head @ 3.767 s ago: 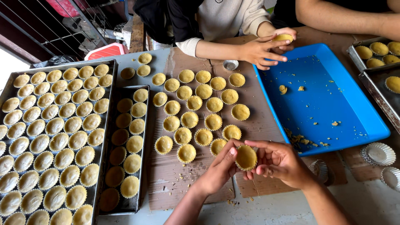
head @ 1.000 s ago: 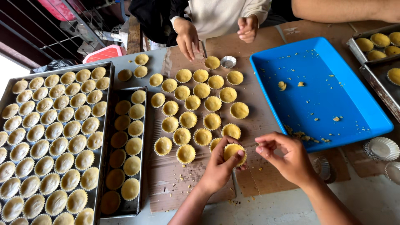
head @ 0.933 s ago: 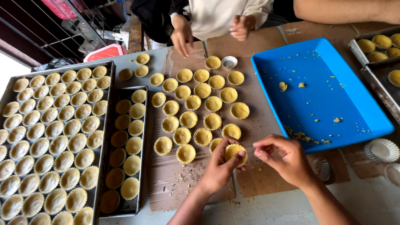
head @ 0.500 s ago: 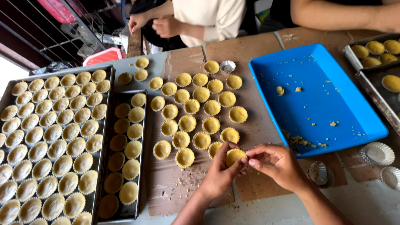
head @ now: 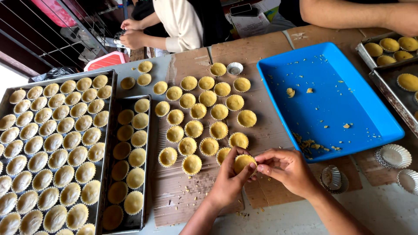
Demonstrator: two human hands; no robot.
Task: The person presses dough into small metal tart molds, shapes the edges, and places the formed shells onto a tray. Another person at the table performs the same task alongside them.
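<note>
Just above the cardboard's near edge, both my hands are on one yellow dough tart (head: pixel 244 163). My left hand (head: pixel 228 180) cups it from below and the left, fingers curled around its side. My right hand (head: pixel 287 169) meets it from the right, thumb and fingertips pinching its edge. Neither hand is spread; both are closed on the tart, held slightly off the cardboard sheet (head: pixel 196 196).

Directly behind the tart: loose rows of filled tart cups (head: pixel 208 114) sitting on the cardboard (roughly a diagonal grid). Nearest ones are just beside my left thumb. One empty foil cup (head: pixel 235 68) sits at the far end of that group.

Right of the grid: blue plastic tray (head: pixel 348 100), only crumbs and a couple of dough bits in it, its near corner close to my right hand. Past its near-right corner, empty fluted foil cups (head: pixel 393 156) on the table, another small stack (head: pixel 333 177) just beside my right wrist.

Left of the cardboard: a narrow dark baking tray (head: pixel 130 161) with two columns of tarts, then a big dark tray (head: pixel 52 148) packed with them.

Far right: two metal trays (head: pixel 394 65) holding a few tarts.

Across the table: a person in a cream sleeve (head: pixel 178 26), hands off to the left; another person's bare forearm (head: pixel 361 15) top right.
</note>
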